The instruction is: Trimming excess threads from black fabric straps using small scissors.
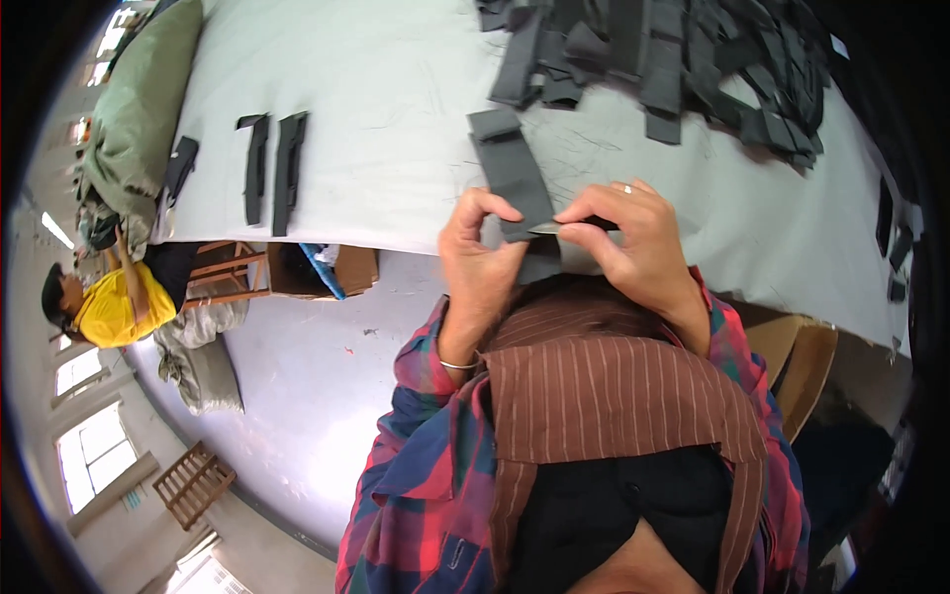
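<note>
A dark grey fabric strip (517, 176) lies over the table's near edge, its far end flat on the pale cover and its near end hanging toward my lap. My left hand (479, 243) pinches the strip's left side between thumb and index finger. On the other side, my right hand (633, 238) is closed around a small pointed metal tool (545, 228). Its silvery tip touches or nearly touches the strip's edge by my left thumb. Most of the tool is hidden in the fingers, so its exact kind does not show.
A heap of dark grey strips (663, 59) covers the far right of the table (376, 148). Several separate strips (288, 173) lie at left, near a green sack (148, 99). Beyond the left edge are a person in yellow (119, 302), a wooden stool (228, 269) and a cardboard box (354, 269).
</note>
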The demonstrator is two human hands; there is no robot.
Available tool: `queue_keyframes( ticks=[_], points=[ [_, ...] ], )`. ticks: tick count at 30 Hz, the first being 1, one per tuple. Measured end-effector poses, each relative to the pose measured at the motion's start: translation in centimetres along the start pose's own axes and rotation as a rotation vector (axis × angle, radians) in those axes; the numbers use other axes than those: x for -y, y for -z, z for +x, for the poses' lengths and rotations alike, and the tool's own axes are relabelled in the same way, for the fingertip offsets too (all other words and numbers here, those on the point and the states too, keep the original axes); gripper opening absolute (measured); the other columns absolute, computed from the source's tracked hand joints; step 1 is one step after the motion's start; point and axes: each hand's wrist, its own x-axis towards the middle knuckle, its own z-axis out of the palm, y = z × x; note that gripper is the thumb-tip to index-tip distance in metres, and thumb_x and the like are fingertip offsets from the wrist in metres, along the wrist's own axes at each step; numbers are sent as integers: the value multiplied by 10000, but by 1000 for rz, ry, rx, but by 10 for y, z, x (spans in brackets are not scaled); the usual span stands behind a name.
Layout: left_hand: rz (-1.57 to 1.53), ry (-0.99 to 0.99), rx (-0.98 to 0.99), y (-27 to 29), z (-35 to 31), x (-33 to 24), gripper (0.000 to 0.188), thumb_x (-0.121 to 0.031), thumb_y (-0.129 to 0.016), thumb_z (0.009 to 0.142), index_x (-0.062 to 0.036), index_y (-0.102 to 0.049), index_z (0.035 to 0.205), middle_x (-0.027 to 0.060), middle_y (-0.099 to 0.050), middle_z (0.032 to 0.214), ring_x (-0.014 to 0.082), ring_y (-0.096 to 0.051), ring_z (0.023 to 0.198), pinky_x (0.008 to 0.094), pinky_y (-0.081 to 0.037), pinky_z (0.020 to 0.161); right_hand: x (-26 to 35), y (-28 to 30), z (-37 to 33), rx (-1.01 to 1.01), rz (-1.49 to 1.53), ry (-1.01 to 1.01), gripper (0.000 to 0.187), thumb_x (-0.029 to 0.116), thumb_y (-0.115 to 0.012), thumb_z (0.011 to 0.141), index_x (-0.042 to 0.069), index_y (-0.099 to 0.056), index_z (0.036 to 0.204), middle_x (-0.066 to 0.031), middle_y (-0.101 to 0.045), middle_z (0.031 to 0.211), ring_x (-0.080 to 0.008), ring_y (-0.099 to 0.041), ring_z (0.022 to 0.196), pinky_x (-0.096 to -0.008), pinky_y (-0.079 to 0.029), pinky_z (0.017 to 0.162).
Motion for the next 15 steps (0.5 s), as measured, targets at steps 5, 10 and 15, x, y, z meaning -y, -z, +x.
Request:
queue_keyframes(
  ticks=[5, 10, 15],
  points=[
    [83, -62, 56, -12, 1, 0, 176, 39, -662, 692, -26, -538, 800, 75, -545, 778, 174, -559, 773, 274, -449, 717, -9, 0, -3, -35, 467, -347, 132, 16, -610, 812, 38, -632, 940, 23, -559, 731, -50, -489, 665, -228, -343, 575],
    [-16, -30, 57, -18, -6, 8, 370, 19, -692, 695, -39, -500, 1006, 96, -564, 931, 215, -589, 893, 312, -454, 815, -23, -7, 7, 141, 631, -472, 186, 9, -617, 800, 25, -593, 984, 69, -455, 721, -22, -390, 661, -202, -316, 574],
    [-93, 18, -21, -7, 2, 10, 535, -13, -719, 693, -47, -395, 1117, 129, -510, 1132, 240, -550, 1017, 325, -422, 891, -7, 3, 5, 177, 657, -421, 135, -35, -645, 742, 15, -558, 832, 41, -519, 731, -32, -457, 692, -191, -363, 612]
  ],
)
